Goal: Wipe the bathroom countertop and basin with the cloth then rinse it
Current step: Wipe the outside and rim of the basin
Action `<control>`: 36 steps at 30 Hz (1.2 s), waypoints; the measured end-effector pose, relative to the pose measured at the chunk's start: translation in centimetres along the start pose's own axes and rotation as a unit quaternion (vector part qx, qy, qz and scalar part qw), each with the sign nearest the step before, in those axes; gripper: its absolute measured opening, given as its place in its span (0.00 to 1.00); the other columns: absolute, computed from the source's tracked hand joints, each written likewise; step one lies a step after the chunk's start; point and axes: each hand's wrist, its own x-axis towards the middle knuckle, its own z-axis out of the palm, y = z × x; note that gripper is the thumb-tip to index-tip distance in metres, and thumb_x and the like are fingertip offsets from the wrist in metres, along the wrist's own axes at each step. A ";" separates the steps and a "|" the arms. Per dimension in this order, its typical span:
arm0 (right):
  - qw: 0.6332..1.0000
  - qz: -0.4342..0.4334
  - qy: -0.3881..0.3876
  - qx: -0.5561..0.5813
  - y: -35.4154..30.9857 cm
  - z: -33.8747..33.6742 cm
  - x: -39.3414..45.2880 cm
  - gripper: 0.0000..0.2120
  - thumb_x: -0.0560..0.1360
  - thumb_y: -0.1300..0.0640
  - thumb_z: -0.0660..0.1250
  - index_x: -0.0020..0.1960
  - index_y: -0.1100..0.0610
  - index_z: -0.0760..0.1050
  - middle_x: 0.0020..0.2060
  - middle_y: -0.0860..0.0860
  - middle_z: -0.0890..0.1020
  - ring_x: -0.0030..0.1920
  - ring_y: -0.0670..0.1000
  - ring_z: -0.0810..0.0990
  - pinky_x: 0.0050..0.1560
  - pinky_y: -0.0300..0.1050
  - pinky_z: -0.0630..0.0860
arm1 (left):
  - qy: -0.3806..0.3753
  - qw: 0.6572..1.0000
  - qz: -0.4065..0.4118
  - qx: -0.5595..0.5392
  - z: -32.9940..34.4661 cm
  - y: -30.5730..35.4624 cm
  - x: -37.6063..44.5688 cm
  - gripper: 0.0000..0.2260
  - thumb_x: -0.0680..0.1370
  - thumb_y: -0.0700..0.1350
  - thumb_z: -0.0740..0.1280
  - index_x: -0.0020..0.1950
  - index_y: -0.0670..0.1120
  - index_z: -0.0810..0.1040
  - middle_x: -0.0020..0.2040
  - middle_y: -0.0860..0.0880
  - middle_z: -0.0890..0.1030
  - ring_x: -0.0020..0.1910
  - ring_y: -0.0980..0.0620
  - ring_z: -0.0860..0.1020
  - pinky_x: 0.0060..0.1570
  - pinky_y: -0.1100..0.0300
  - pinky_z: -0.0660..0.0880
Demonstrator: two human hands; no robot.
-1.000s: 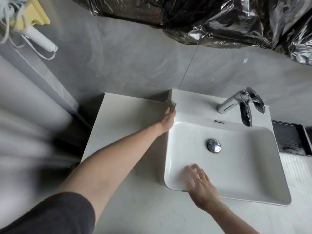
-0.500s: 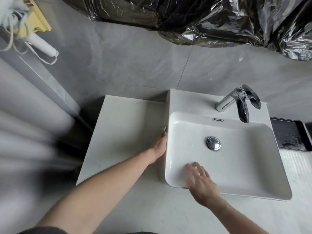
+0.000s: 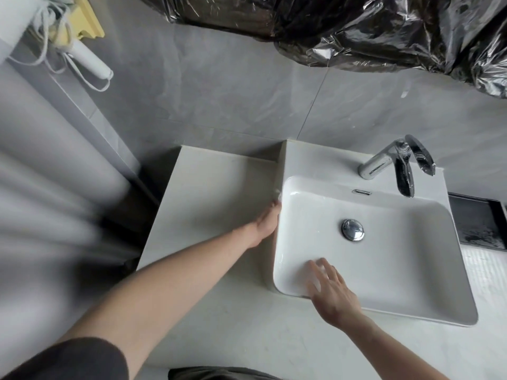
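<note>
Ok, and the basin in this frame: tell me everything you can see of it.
The basin is a white, glossy, rounded-rectangular vessel sink, ceramic by its look, sitting on the pale countertop. A chrome drain plug sits mid-bowl, an overflow slot under the chrome faucet. The right hand rests flat over its near rim; the left hand presses against its left outer wall.

The cloth (image 3: pixel 277 193) shows only as a pale scrap beyond the left hand (image 3: pixel 266 222), whose fingers are hidden against the basin (image 3: pixel 389 272) wall, while the left foreground blurs into grey streaks.
</note>
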 end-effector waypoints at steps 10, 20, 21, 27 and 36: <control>1.000 0.013 -0.005 0.007 0.0 0.1 0.1 0.28 0.81 0.44 0.50 0.81 0.38 0.52 0.82 0.39 0.49 0.82 0.46 0.49 0.75 0.53 0.64 | 0.005 0.998 -0.048 0.030 0.3 3.2 2.9 0.27 0.85 0.58 0.46 0.83 0.48 0.53 0.82 0.50 0.54 0.81 0.51 0.51 0.78 0.55 0.47; 0.999 -0.012 0.013 -0.032 -0.8 0.2 -1.7 0.24 0.84 0.46 0.45 0.79 0.41 0.60 0.81 0.43 0.58 0.79 0.47 0.60 0.74 0.52 0.64 | -0.011 0.997 -0.073 0.016 2.4 -6.8 -9.8 0.26 0.85 0.54 0.55 0.78 0.39 0.65 0.78 0.45 0.65 0.79 0.49 0.61 0.73 0.65 0.54; 0.999 -0.011 0.015 -0.041 -1.0 0.2 -2.1 0.24 0.85 0.46 0.45 0.80 0.41 0.60 0.82 0.43 0.57 0.80 0.48 0.60 0.75 0.52 0.62 | -0.011 0.996 -0.089 0.015 2.6 -7.6 -10.7 0.25 0.86 0.52 0.54 0.77 0.37 0.66 0.78 0.43 0.66 0.79 0.48 0.62 0.74 0.64 0.55; 0.998 -0.013 0.023 -0.062 -1.1 0.3 -3.2 0.22 0.86 0.45 0.44 0.73 0.40 0.69 0.78 0.40 0.64 0.74 0.51 0.69 0.68 0.51 0.65 | -0.019 0.994 -0.102 0.037 2.2 -6.0 -10.9 0.26 0.83 0.63 0.54 0.48 0.42 0.78 0.43 0.46 0.81 0.50 0.51 0.77 0.50 0.59 0.72; 0.999 -0.017 0.022 -0.034 -0.1 0.9 -2.7 0.25 0.84 0.39 0.42 0.67 0.41 0.74 0.78 0.38 0.65 0.71 0.52 0.72 0.68 0.52 0.65 | 0.010 0.999 -0.044 0.014 0.6 3.6 -3.0 0.27 0.86 0.58 0.51 0.81 0.46 0.58 0.82 0.47 0.56 0.80 0.50 0.56 0.78 0.58 0.49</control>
